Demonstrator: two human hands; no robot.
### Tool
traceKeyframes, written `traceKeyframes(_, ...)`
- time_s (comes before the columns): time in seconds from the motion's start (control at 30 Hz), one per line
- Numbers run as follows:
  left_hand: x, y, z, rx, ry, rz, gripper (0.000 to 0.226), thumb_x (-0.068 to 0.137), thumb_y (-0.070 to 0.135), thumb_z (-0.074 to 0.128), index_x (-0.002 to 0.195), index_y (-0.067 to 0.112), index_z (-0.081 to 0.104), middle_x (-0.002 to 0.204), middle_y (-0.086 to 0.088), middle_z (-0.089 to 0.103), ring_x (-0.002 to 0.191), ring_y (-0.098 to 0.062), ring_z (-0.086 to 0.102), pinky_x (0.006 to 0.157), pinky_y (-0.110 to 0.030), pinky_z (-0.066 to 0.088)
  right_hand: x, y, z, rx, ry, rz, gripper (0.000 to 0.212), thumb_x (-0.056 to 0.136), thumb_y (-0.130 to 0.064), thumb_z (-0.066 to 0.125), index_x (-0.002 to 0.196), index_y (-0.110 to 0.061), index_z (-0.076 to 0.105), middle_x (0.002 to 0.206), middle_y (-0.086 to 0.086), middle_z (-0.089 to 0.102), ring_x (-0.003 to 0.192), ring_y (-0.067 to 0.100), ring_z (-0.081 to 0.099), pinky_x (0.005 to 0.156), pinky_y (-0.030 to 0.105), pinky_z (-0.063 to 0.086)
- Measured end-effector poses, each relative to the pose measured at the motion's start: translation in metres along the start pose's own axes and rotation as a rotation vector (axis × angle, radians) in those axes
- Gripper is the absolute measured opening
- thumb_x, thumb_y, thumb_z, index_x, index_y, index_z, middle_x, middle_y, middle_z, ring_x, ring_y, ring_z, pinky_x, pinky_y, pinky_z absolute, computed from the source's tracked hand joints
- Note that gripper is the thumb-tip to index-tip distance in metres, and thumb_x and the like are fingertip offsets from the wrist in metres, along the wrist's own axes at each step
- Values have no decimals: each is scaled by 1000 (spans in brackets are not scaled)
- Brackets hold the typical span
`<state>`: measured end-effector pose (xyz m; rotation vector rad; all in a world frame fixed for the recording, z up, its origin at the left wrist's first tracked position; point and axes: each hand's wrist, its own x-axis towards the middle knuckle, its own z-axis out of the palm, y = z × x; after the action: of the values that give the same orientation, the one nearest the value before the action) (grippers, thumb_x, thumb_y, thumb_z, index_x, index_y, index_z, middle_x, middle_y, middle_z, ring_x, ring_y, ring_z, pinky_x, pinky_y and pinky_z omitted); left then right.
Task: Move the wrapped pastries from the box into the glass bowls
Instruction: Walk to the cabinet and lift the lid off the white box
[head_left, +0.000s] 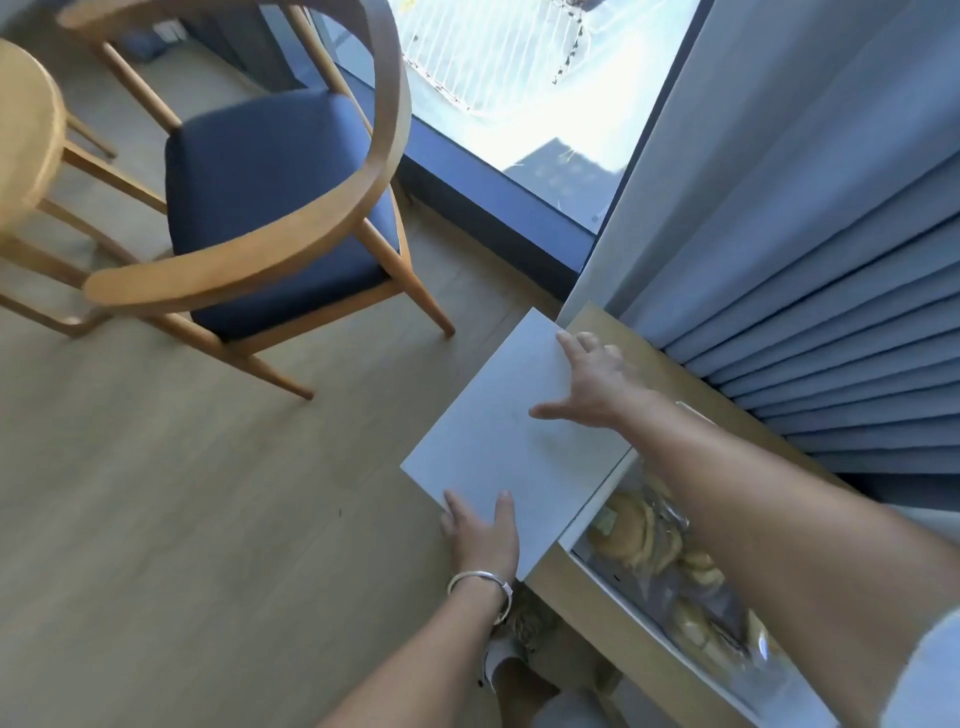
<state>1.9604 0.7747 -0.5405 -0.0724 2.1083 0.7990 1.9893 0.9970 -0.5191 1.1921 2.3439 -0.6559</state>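
A white box (675, 670) lies on a wooden table (597, 608) at the lower right, holding several wrapped golden pastries (639, 535). Its flat white lid (511, 441) is swung out to the left, past the table edge. My left hand (480, 530), with a silver bangle on the wrist, grips the lid's near edge, fingers on top. My right hand (592, 384) lies spread on the lid's far right edge. My right forearm crosses over the box and hides part of the pastries. No glass bowls are in view.
A wooden chair (270, 202) with a blue seat stands on the wood floor at the left, beside a round wooden table (26, 130). Blue curtains (831, 312) hang behind the table. A glass door (519, 104) is at the top.
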Motion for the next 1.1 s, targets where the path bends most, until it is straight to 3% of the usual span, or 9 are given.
traceKeyframes(0.2,4,-15,9,89,-56,27,86,94,48,49,153,18,-5,160,-10,-6,145,-26,16,112,-36,22,17,6,23,-66,-66,23,118,62,-79,67,151,-29,7,158,2,16,137,29,27,102,49,41)
traceKeyframes(0.33,7,-16,1,277,-146,48,92,92,55,47,152,17,-11,160,-12,-8,144,-30,19,112,-41,25,15,7,30,-150,-163,56,121,66,-82,61,153,-29,-3,163,4,-5,147,29,7,111,55,29)
traceKeyframes(0.47,6,-11,-20,523,-172,121,92,92,55,46,151,14,-12,160,-14,-12,147,-31,5,115,-42,19,-2,3,27,-181,-119,31,117,69,-82,57,153,-29,-5,163,7,-6,149,29,1,113,59,17)
traceKeyframes(0.73,-25,61,-59,1183,-62,677,82,93,64,27,150,23,-15,161,0,-12,148,-19,-4,115,-48,13,-96,1,-3,-114,60,56,107,74,-78,55,153,-32,-1,164,3,-2,149,23,3,116,57,12)
traceKeyframes(0.97,-87,147,-58,1282,-70,1050,83,91,66,23,150,22,-16,161,1,-12,148,-18,-7,115,-50,17,-205,35,-52,85,178,250,104,76,-73,59,154,-33,2,164,1,-4,149,21,0,117,56,6)
traceKeyframes(1.1,-118,175,-37,1279,-158,1225,85,91,65,28,150,24,-17,161,4,-14,147,-17,-9,116,-50,18,-258,62,-66,166,262,365,105,77,-73,58,154,-32,0,164,2,-5,150,21,-1,119,54,8)
